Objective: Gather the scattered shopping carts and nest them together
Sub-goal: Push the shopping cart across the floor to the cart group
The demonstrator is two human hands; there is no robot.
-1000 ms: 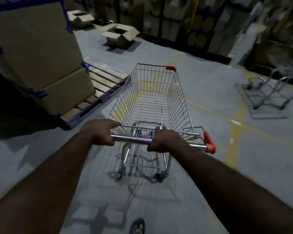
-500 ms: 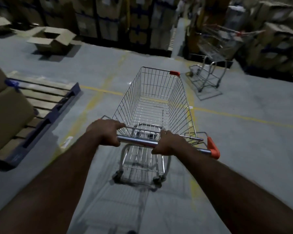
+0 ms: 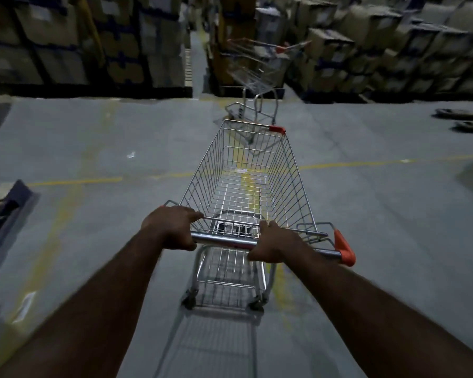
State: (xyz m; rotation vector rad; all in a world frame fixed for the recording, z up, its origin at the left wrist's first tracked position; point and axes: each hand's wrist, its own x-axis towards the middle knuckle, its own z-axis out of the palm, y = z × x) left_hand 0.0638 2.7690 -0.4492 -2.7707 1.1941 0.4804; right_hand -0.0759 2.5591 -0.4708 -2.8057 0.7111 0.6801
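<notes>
So both hands are on the near cart (image 3: pixel 246 184), the wire one right in the middle of the view. The left hand (image 3: pixel 172 227) is wrapped tight around the left end of its chrome push bar (image 3: pixel 224 238), fingers curled under, thumb stretched along the rear rim of the basket. The right hand (image 3: pixel 273 245) is clenched on the same bar a bit right of the middle, so the right stretch of the bar stays bare out to the orange end cap (image 3: pixel 344 248). Both forearms reach in straight from the bottom corners.

The near cart's basket has nothing in it, and there's a small orange bumper (image 3: pixel 277 129) on its far right corner. It sits on grey concrete floor (image 3: pixel 393 214), over a worn yellow floor line (image 3: pixel 77 181) that runs left and right past it.

Straight beyond the near cart's front end is the far cart (image 3: pixel 257 75), lined up with it but not touching. It's blurry, but you can make out its wire basket, an orange bit on the handle and the tube frame below.

Behind the far cart are shelving racks stacked with cardboard boxes (image 3: pixel 366 50), with a narrow aisle just left of it. Well off to the near cart's left, at the frame edge, is the corner of a blue pallet (image 3: pixel 8 205).
</notes>
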